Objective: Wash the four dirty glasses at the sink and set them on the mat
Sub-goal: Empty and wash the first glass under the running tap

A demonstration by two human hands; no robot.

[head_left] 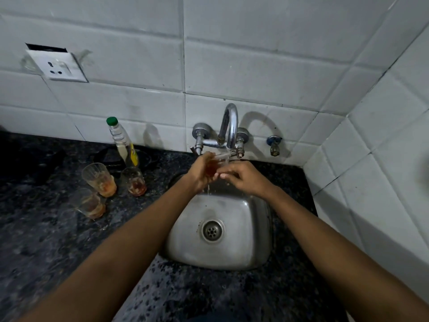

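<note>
The glass being washed (212, 167) sits just above the middle of the frame, tipped on its side with its mouth toward the faucet spout (229, 126), presumably so the running water flushes the brownish residue out of its base. The left hand (202, 170) has its fingers curled round the glass's lower body, holding it under the stream over the steel sink (253, 231), so the run-off drips into the basin toward the drain (212, 230) rather than onto the counter. The right hand (243, 180) meets it from the other side, fingers bent and touching the glass near its rim, probably to steady or rub it; whether it truly grips the glass cannot be told. Three more dirty glasses (101, 180) stand in a cluster at middle left on the dark granite counter (46, 228), within easy reach of the left hand and apparently waiting their turn. Behind them stands a green-capped bottle (121, 142). No mat can be made out with certainty.
</note>
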